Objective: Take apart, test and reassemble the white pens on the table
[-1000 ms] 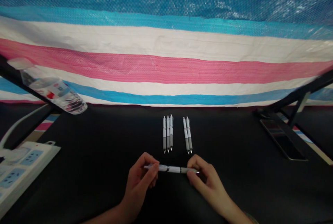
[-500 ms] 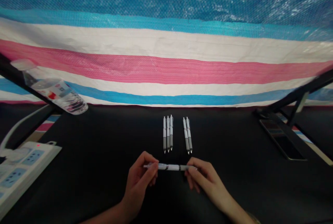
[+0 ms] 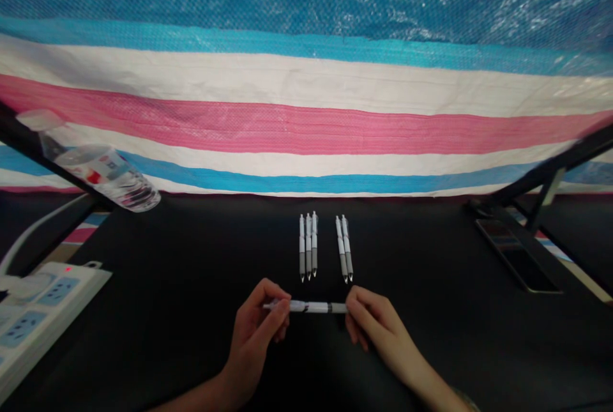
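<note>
A white pen (image 3: 317, 307) with a grey grip lies level between my hands, close above the black table. My left hand (image 3: 258, 329) is closed in a pinch on its clicker end, at the left. At the other end, my right hand (image 3: 378, 326) has thumb and forefinger closed over the grey grip and hides the tip. Beyond the hands, three similar pens (image 3: 308, 246) lie side by side with tips toward me. Just right of them sits a pair of the same pens (image 3: 343, 248), slightly slanted.
A white power strip (image 3: 52, 310) with a red light stands at the left edge of the black table (image 3: 191, 284). Behind it a water bottle (image 3: 110, 172) leans at a tilt. A dark phone (image 3: 517, 255) lies at the right by a black stand (image 3: 536, 182). A striped sheet (image 3: 306, 124) hangs behind.
My right fingers have shifted slightly right along the pen's grip and now cover its tip. My left hand keeps its hold, almost unmoved.
</note>
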The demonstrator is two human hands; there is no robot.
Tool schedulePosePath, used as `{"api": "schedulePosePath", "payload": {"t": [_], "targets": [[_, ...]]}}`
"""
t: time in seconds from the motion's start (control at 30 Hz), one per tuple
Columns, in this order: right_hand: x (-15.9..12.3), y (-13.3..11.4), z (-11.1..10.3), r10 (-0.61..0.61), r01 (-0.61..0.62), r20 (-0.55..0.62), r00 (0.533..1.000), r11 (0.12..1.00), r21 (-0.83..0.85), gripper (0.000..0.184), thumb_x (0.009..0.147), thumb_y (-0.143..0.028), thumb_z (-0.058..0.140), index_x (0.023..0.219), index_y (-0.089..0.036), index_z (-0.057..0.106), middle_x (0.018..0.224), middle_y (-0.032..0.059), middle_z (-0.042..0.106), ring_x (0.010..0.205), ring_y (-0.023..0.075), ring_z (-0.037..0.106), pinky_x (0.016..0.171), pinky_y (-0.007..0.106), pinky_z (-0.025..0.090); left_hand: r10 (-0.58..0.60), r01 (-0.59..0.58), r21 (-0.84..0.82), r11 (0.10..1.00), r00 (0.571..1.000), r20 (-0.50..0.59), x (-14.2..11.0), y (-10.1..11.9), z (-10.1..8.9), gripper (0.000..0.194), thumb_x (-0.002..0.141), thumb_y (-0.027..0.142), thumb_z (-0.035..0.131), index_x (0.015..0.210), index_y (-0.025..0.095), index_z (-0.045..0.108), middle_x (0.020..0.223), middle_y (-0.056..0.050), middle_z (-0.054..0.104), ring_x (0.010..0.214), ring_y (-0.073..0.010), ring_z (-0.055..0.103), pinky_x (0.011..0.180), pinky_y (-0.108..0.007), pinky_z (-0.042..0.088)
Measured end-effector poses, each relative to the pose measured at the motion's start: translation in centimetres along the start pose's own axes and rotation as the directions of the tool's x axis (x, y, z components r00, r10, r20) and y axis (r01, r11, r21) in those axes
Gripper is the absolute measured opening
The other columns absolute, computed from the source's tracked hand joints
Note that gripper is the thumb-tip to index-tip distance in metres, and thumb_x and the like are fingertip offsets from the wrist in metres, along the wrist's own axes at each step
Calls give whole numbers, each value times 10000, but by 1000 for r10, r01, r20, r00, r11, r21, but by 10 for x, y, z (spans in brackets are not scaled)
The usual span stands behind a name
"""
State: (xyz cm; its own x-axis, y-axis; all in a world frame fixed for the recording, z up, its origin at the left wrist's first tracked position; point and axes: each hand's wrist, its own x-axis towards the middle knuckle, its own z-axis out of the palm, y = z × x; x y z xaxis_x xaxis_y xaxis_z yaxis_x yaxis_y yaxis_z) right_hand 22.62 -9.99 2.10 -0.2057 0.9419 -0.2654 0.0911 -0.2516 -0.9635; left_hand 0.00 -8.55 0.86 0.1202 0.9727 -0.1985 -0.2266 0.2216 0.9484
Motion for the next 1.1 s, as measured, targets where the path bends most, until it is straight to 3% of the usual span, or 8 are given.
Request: {"api": "schedulePosePath", "payload": {"t": [0.13,0.27,0.43,0.6,0.77,0.9,1.1], "targets": [[0,-1,0,-7,7,-10,1000,998,55,454,895,-633,604,811,-190,551,572,-43,561,430,79,408,433,205,276,3,-3,0,1000,1000,-5,0,-1,0,299,876,466,701,821,182,627,592,49,511,506,-93,419,475,-206,340],[0,0,1,14,-14,-4,1000,1000,11,548,961,-645,463,671,-186,538,530,-20,543,411,82,407,410,214,257,15,-15,-7,1000,1000,-8,-1,-1,0,289,876,457,700,823,180,637,587,47,508,505,-94,412,470,-208,327],[0,-1,1,8,-6,-25,1000,995,101,429,867,-609,655,845,-194,551,584,-51,563,427,74,406,430,200,286,8,-8,-9,1000,1000,-21,0,0,0,303,863,468,710,810,179,635,581,46,506,504,-97,416,472,-208,334],[1,0,0,31,-32,17,999,997,68,516,944,-641,500,713,-181,539,537,-24,561,395,68,401,404,205,240,-2,1,-24,1000,1000,-20,0,-1,-1,292,861,456,718,817,179,637,587,47,505,508,-95,422,472,-203,339],[2,0,-1,6,-6,2,1000,990,138,421,882,-590,644,896,-178,562,609,-41,587,421,64,430,418,184,269,12,-13,-22,1000,999,-33,0,-1,-1,287,860,446,720,813,175,640,600,36,526,512,-99,441,470,-209,348],[3,4,0,43,-46,23,999,992,114,475,927,-623,548,770,-174,546,564,-18,596,383,64,439,382,182,245,16,-16,-12,1000,1000,-26,0,0,-1,286,871,448,710,816,177,638,609,39,525,516,-98,446,475,-208,354],[4,13,-3,22,-16,-21,1000,973,229,350,840,-487,736,858,-180,570,583,-38,617,394,77,503,388,172,314,15,-15,-4,1000,999,-28,1,0,-2,277,881,440,701,814,179,632,616,41,520,524,-97,439,478,-208,348]]}}
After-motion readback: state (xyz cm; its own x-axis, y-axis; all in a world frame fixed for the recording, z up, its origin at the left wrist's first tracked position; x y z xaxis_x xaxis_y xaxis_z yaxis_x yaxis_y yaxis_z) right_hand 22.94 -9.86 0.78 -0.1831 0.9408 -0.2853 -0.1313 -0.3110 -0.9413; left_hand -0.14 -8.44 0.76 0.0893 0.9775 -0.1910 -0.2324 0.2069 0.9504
